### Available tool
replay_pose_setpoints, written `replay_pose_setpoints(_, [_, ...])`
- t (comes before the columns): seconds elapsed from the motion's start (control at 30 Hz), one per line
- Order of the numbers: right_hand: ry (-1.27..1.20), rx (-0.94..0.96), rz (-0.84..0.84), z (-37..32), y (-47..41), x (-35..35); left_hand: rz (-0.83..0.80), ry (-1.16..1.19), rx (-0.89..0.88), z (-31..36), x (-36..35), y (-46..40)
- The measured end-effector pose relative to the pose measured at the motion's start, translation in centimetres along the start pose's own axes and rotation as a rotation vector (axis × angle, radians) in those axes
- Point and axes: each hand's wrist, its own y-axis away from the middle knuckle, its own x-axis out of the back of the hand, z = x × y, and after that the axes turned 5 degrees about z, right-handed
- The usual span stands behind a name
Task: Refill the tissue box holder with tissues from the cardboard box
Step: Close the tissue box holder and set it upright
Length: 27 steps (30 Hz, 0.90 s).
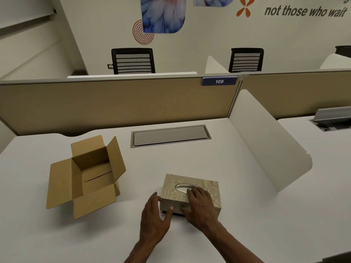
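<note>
Firstly, found the tissue box holder [171,188] standing on the white desk [190,160], close to the near edge, with its beige floral lid on and the oval, metal-rimmed slot [182,186] facing up. Could not tell what lay inside it.

Saw the right hand [201,207] laid flat on top of the holder, fingers straight and slightly apart, tips at the slot's near rim, thumb hanging down the front face. Saw the left hand [154,217] at the holder's near-left corner, fingers spread and fairly straight against the left side, thumb touching the front face low down. Noted no tight curl in either hand.

Left of the holder, a little farther back and well apart from it, found the cardboard box [85,177] mouth up, all four flaps folded outward. Saw inside only its own brown walls and floor, with a seam running across the floor.

Behind the holder, noted a grey rectangular cable hatch [171,135] set flush in the desk, cover closed. Farther behind, noted a tan fabric partition [114,103] carrying a blue plate [219,81] marked 109. Right of the holder, noted a white curved divider [266,145] standing on the desk. Beyond the partition, made out two black slat-backed office chairs [133,60] before a pale wall with blue petal prints [163,14] and grey lettering.
</note>
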Motion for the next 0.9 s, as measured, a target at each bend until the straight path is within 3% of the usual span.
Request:
replay_pose_setpoints(0.13, [-0.009,-0.005,0.006,0.1,0.3,-0.3,0.007,-0.096,-0.287,0.9,-0.2,-1.0])
replay_pose_setpoints(0.27, [-0.008,0.035,0.005,0.3,0.2,-0.2,-0.287,-0.375,-0.538,3.3,0.3,-3.1])
replay_pose_setpoints(0.4, [0.014,0.058,-0.014,0.6,0.0,-0.2,-0.469,-0.627,-0.5,5.5,0.9,-5.9])
replay_pose_setpoints(0.6, [0.009,0.044,0.002,1.7,0.3,-0.7,-0.516,-0.736,-0.531,6.2,0.5,-7.1])
replay_pose_setpoints(0.77, [-0.016,0.035,0.01,2.1,0.8,-1.6,-0.492,-0.702,-0.541,5.1,0.4,-6.2])
replay_pose_setpoints(0.9, [-0.065,-0.007,0.045,2.4,1.3,-2.1,-0.354,-0.498,-0.547,2.4,0.3,-5.6])
